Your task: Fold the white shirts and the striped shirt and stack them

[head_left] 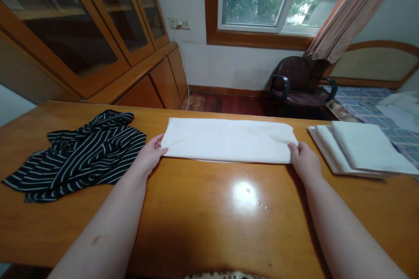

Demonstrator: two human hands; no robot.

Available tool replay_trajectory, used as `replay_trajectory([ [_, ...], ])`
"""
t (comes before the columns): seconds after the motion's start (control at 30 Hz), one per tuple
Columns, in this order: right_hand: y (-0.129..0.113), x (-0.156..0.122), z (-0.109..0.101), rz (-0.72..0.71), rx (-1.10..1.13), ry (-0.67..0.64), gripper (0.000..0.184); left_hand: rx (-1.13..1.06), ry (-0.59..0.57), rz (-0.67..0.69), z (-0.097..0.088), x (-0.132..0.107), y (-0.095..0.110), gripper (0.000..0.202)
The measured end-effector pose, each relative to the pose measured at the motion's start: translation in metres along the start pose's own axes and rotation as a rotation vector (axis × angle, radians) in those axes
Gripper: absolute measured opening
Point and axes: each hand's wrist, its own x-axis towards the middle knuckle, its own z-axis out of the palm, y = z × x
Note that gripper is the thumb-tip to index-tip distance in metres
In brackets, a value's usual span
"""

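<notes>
A white cloth (pixel 229 140), folded into a long strip, stretches across the far half of the wooden table (pixel 209 218). My left hand (pixel 151 153) pinches its left end between thumb and fingers. At the opposite end, my right hand (pixel 305 161) grips the near right corner, its fingers partly hidden under the cloth. Just left of my left hand lies a crumpled black cloth with white stripes (pixel 88 157). To the right of my right hand sits a stack of folded white cloths (pixel 363 148), loosely overlapped.
Beyond the table's far edge stand a dark office chair (pixel 294 78) and a bed (pixel 366 100) with a checked cover. A wooden cabinet with glass doors (pixel 98 22) rises at the far left. A white cord (pixel 183 65) hangs from a wall socket.
</notes>
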Motion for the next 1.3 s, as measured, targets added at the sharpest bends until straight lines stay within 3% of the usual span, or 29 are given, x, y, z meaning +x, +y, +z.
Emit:
replay_trajectory([
  [0.2,0.000,0.003,-0.001,0.041,-0.089,-0.007,0.046,0.008,-0.002,-0.004,0.001,0.000,-0.001,0.064],
  [0.53,0.006,0.006,-0.004,0.038,-0.021,-0.019,0.045,-0.011,-0.054,0.038,-0.005,0.000,-0.001,0.069],
  [0.77,0.008,0.001,-0.010,-0.048,0.068,0.090,0.038,0.041,0.065,0.130,-0.003,-0.004,0.006,0.061],
  [1.07,0.005,0.007,-0.006,0.066,0.125,0.045,0.042,0.090,0.071,0.085,0.002,-0.004,0.007,0.060],
  [1.2,0.005,0.006,-0.012,0.119,0.373,0.093,0.040,0.073,0.078,0.098,0.003,-0.005,0.009,0.060],
  [1.3,0.005,0.004,-0.014,0.139,0.703,0.003,0.042,0.048,0.095,0.129,0.002,-0.004,0.008,0.059],
])
